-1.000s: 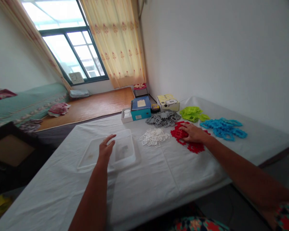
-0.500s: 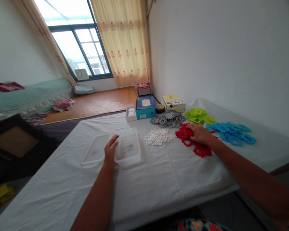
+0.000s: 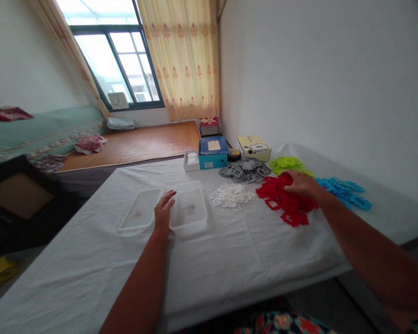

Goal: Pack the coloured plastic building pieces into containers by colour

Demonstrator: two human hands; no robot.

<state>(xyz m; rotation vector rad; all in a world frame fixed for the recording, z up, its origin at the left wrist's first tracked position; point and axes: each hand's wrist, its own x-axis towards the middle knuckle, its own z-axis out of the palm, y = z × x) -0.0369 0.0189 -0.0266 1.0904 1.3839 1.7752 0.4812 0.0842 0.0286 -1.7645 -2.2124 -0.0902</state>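
A clear plastic box point(image 3: 188, 221) stands uncovered on the white-clothed table. My left hand point(image 3: 164, 208) rests against its left side, fingers stretched out, gripping nothing that shows. Beyond that hand lies a flat translucent lid point(image 3: 128, 218). On the right, my right hand point(image 3: 301, 182) is over a heap of red plastic building pieces point(image 3: 282, 199), its fingers curled and pinching at the top of the heap. The fingers partly hide what they grip, which looks like a red piece. Small white grid pieces point(image 3: 231, 195) lie piled between the box and the red heap.
Grey pieces point(image 3: 245, 170), lime-green pieces point(image 3: 287, 163) and blue pieces point(image 3: 348, 191) form separate heaps around the red one. At the table's back stand a blue box point(image 3: 213, 152), a small white box point(image 3: 191, 162) and a yellow carton point(image 3: 253, 148). A wall point(image 3: 320, 83) runs along the right.
My right hand has shifted slightly right and up over the red heap, its fingers more arched. My left hand stays beside the box. The whole view has tilted a little.
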